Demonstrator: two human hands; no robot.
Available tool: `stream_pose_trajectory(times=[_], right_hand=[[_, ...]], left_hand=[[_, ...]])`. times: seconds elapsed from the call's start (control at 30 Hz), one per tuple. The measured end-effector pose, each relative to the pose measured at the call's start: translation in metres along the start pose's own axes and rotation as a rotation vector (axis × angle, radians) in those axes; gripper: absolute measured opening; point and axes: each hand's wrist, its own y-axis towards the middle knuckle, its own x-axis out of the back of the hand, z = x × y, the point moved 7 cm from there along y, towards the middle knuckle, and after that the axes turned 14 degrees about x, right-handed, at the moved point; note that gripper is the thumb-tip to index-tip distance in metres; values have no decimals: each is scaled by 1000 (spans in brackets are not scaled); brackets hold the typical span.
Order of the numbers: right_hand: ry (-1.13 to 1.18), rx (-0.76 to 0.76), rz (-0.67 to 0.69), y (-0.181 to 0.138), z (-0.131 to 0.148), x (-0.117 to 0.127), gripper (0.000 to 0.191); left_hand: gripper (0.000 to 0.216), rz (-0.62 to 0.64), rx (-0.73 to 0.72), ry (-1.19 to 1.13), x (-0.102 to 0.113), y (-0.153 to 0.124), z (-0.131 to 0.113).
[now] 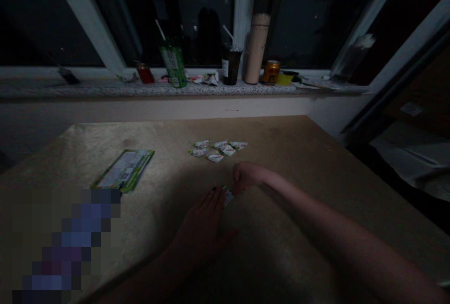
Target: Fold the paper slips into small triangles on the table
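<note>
Both my hands meet at a small folded paper piece (228, 195) lying on the tan table (298, 154). My left hand (206, 222) lies flat with its fingers stretched out, the fingertips pressing the piece's left end. My right hand (246, 176) is curled, its fingers pinching the piece's right end. Just beyond the hands lies a cluster of several small folded green-and-white paper pieces (218, 149). A flat green-and-white printed sheet (124, 170) lies to the left.
A stone window sill (87, 89) behind the table carries a green cup with a straw (173, 65), a dark cup (231, 65), a tall beige flask (256, 48), a red can (145, 73) and an orange can (271, 72). Pale sheets lie off the table's right edge.
</note>
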Motion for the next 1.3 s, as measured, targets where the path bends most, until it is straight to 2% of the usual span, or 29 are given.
stream_pose_trajectory(times=[0.2,0.37,0.53,0.63,0.77,0.97,1.17,1.3], right_hand=[[11,57,0,-1,-2,-4,28],[-75,-34,-16,0,2,-2,32],[-82,-35,-2,3,7,-1,27],[-90,15,-35,4,10,-1,24],[-64,68,-41,7,14,-3,23],[-36,43,-12,10,14,-5,21],[-10,28,17,12,11,-6,20],[-13,22,56,14,12,-4,18]], left_hand=[[74,-28,-17,-18,1,0,-2],[72,-30,-4,-8,2,1,-2],[60,9,-114,-58,7,-1,12],[63,0,-144,-72,8,-3,17],[65,-12,-120,-65,7,-5,14],[64,-16,-108,-33,10,-5,7],[63,-169,8,79,13,-8,9],[59,-157,10,105,14,-11,10]])
